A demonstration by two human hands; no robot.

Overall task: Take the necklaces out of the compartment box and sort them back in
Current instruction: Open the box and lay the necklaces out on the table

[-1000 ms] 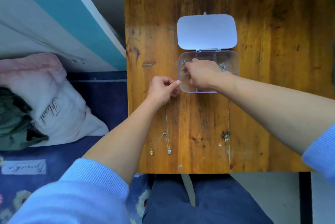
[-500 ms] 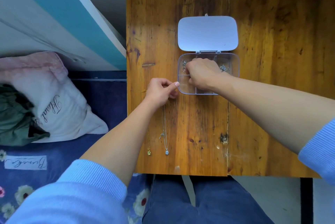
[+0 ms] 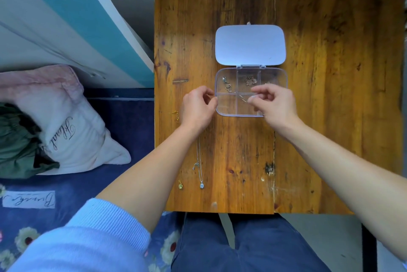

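Removal step: right hand pinches thin silver chain from clear plastic compartment box, mid-desk; left hand fingers curled at box's left edge, contents unclear. Next: lift chain w/o snagging.

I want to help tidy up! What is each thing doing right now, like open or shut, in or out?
Compartment box: lid open, laid flat.
Silver chain: in the back left compartment, trailing over the divider.
Right hand: pinching that chain's end.
Left hand: closed at the box's left edge.
Rose-gold necklace: bunched in the back middle compartment.
Blue-pendant necklace: out, on the table.
Yellow-pendant necklace: out, beside it.
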